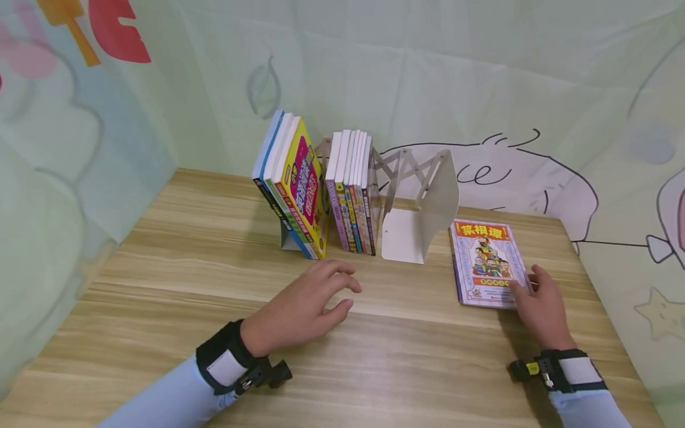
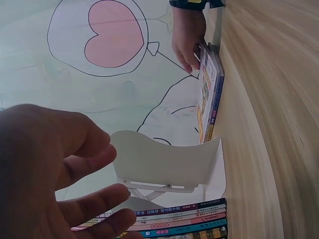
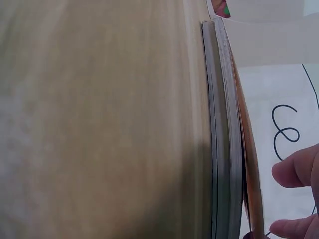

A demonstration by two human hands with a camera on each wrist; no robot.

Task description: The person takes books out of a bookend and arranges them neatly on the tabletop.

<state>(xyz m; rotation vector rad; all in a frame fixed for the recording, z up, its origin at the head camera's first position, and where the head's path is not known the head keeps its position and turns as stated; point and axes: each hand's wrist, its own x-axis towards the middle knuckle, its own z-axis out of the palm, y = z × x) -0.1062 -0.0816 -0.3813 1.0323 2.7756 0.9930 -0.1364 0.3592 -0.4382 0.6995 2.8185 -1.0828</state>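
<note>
In the head view, my left hand (image 1: 302, 306) hovers above the table in front of the standing books, fingers bent loosely around nothing. Several thin books (image 1: 350, 196) stand upright in the metal bookend rack (image 1: 404, 235), and larger books (image 1: 299, 184) lean at its left side. On the right, a small stack of books lies flat, topped by a comic-style book (image 1: 487, 258) with a yellow title on red. My right hand (image 1: 543, 309) is at its near right corner, thumb over the cover. The right wrist view shows the thumb (image 3: 294, 172) apart from the top book's slightly raised edge.
The rack's right-hand section, ending in a white plate (image 1: 441, 190), stands between the thin books and the flat stack. A printed cloth backdrop (image 1: 342, 77) rises behind the wooden table (image 1: 374, 368) and along both sides.
</note>
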